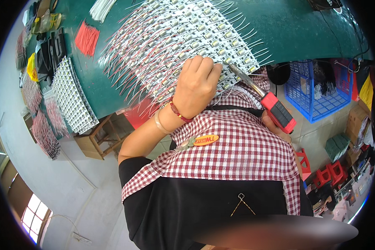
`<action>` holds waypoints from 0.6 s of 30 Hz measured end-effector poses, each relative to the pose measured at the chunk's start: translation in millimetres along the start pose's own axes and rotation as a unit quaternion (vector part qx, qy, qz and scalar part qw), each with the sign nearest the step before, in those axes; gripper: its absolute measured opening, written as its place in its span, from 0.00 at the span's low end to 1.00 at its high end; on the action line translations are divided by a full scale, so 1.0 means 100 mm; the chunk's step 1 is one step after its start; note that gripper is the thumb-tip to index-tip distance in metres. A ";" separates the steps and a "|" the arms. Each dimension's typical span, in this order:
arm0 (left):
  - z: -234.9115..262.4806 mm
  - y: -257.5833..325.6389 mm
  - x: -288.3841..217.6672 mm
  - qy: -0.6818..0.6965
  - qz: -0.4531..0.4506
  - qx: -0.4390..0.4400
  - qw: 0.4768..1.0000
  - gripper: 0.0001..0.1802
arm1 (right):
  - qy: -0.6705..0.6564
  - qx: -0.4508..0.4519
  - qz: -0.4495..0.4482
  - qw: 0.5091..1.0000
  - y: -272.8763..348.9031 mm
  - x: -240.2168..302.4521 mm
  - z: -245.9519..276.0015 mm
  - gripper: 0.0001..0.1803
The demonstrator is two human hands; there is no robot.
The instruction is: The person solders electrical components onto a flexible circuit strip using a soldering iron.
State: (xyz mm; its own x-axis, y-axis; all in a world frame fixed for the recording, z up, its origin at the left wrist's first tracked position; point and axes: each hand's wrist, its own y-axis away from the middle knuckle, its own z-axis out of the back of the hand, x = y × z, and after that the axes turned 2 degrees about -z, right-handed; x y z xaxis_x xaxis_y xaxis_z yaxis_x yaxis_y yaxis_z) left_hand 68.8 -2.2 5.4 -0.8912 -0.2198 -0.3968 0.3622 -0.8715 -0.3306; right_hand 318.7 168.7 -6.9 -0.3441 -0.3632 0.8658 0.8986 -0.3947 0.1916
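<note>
A white panel of small circuit boards (pixel 204 30) lies on the green table in front of me, with rows of pale components. Thin red and white wires (pixel 125 66) stick out along its left side, and white ones along its right. Over the panel's near part, my left hand (pixel 198 83) is closed with its knuckles up; whatever its fingertips pinch is hidden beneath. My right hand (pixel 273 124), partly covered by the tool, grips a soldering iron (pixel 277 112) with a red and black handle. The iron's metal tip points at the panel's near right part, just right of my left hand.
Bundles of red wires (pixel 87 38) and white wires (pixel 102 9) lie on the green table (pixel 279 29). More wired panels (pixel 73 96) rest at the table's left edge. A blue plastic crate (pixel 316 91) stands right, beyond red stools (pixel 331 174). A wooden stool (pixel 93 143) is below left.
</note>
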 end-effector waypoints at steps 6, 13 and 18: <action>-0.02 0.00 0.01 0.011 0.004 -0.019 1.000 0.12 | -0.025 0.000 -0.048 0.999 0.20 -0.28 -0.03 0.11; 0.01 -0.01 0.01 -0.011 0.001 -0.015 1.000 0.11 | -0.100 0.014 -0.099 0.990 0.21 -0.24 0.00 0.08; 0.08 -0.02 -0.01 -0.061 -0.005 0.006 0.998 0.11 | -0.109 0.018 -0.092 0.990 0.18 -0.21 0.01 0.08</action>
State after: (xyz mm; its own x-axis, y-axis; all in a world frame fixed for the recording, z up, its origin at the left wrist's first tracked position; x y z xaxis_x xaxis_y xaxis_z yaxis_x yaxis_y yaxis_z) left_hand 67.2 -4.0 13.6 -0.9216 -0.2628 -0.2857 0.3510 -0.8786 -0.3238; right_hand 342.5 170.1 -21.0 -0.4399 -0.0956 0.8930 0.8368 -0.4046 0.3689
